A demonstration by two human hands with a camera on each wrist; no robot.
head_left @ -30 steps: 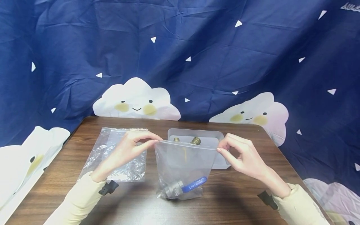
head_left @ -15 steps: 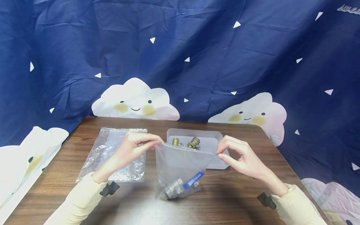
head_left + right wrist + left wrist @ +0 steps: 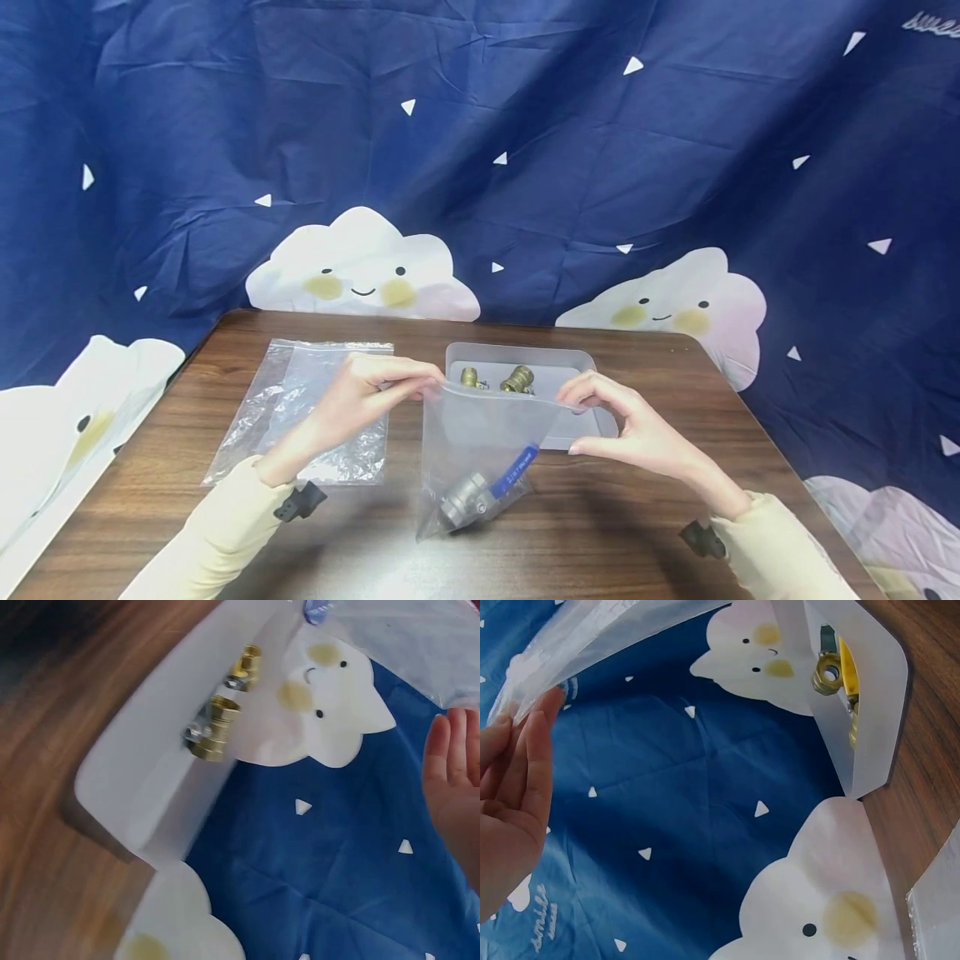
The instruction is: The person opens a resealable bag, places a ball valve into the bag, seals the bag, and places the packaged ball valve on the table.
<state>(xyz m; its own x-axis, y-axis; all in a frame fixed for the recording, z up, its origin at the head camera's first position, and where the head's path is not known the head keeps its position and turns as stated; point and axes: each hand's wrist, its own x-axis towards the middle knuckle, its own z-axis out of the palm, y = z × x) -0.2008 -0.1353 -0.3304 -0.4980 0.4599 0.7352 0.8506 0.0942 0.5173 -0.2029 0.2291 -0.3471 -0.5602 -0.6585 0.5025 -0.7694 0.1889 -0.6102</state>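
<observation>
A clear plastic zip bag [image 3: 480,433] stands upright over the table, its bottom tilted. Inside it lies a large metal ball valve [image 3: 467,498] with a blue lever handle [image 3: 515,469]. My left hand [image 3: 375,387] pinches the bag's upper left corner between thumb and fingers; the left wrist view shows the plastic film [image 3: 592,645] gathered at those fingertips. At the upper right corner, the fingers of my right hand [image 3: 626,421] touch the bag's edge, with the thumb spread away below. In the right wrist view these fingers [image 3: 457,750] look nearly straight.
Behind the bag sits a translucent plastic tray [image 3: 525,354] holding small brass valves [image 3: 517,379]. Another clear zip bag [image 3: 300,417] lies flat at the left on the wooden table [image 3: 615,542]. A blue curtain with clouds [image 3: 525,100] hangs behind the table.
My right thumb has come off the bag's corner and spread downward, and the right hand has shifted left. The bag's mouth has narrowed; the valve inside has tilted, its blue handle pointing up more steeply.
</observation>
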